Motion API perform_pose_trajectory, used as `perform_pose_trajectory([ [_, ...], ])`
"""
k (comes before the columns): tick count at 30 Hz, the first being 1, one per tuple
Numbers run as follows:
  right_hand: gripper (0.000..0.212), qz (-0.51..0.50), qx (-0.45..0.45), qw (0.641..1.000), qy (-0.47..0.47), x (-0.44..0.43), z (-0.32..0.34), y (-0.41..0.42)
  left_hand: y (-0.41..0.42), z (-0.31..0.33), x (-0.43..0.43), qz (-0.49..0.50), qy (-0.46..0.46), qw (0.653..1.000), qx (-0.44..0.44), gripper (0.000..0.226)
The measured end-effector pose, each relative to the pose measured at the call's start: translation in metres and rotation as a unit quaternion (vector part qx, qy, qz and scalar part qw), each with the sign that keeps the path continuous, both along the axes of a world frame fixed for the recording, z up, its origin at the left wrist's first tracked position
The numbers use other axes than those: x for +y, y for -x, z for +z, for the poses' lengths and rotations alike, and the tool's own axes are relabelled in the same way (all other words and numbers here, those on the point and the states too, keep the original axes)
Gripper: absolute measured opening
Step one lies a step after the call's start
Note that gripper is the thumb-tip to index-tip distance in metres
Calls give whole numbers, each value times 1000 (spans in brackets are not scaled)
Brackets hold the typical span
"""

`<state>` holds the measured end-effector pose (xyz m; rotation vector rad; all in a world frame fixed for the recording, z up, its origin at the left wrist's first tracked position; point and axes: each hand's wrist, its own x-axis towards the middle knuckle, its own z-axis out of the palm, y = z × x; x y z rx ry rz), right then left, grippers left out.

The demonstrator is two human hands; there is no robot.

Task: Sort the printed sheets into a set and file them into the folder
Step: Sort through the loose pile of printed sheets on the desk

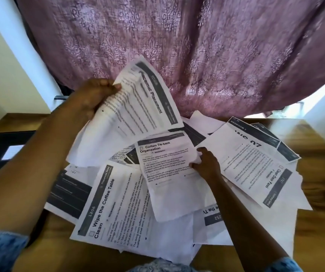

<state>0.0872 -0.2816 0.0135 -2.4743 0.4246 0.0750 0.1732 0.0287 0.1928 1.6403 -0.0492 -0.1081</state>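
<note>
Printed sheets (110, 209), loosely heaped, dark-headed

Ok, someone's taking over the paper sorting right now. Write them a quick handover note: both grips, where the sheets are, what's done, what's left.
Left grip: holds a bunch of printed sheets raised above the table.
Right grip: pinches the right edge of the Curtain Tie-back sheet, which lies over the pile.
The other sheets lie scattered and overlapping on the wooden table, with the Wipe the Coffee Table sheet nearest.
Done: a partial set is in the left grip.
Left: gather the remaining sheets, square the set and file it. No folder is in view.
</note>
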Motion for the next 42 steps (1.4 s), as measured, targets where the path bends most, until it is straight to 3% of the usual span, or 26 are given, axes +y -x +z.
perform_pose_trajectory([
  [2, 63, -10, -2, 1000, -28, 1, 2, -1, -7, -11, -3, 28, 62, 997, 41, 9],
  [7, 59, -27, -21, 994, -108, -1, 1, 3, 3, -91, -10, 83, 122, 969, 200, 23],
  [13, 49, -33, -33, 991, -122, 2, 0, 14, 5, -84, 4, 168, 263, 934, 173, 26],
  [17, 46, -32, -41, 993, -102, 7, -4, 16, -4, -65, 17, 159, 341, 913, 155, 37],
  [26, 42, -38, -16, 991, -127, -2, -5, 10, 1, -71, 16, 192, 354, 898, 176, 26],
  [29, 40, -31, -9, 992, -123, -3, -9, 9, 7, -80, 25, 202, 399, 883, 142, 34],
  [32, 38, -26, -10, 992, -121, -2, -12, 8, 20, -87, 26, 175, 422, 885, 91, 23],
  [34, 38, -22, -18, 992, -123, -2, -13, 8, 32, -96, 20, 163, 383, 905, 86, 25],
  [36, 39, -20, -16, 991, -131, -3, -13, 7, 49, -113, 8, 166, 326, 921, 134, 30],
  [39, 39, -16, 7, 990, -139, -7, -12, 4, 72, -147, -17, 177, 330, 903, 209, 25],
  [42, 34, -21, 29, 988, -151, -12, -9, -2, 83, -171, -41, 249, 153, 935, 199, 29],
])
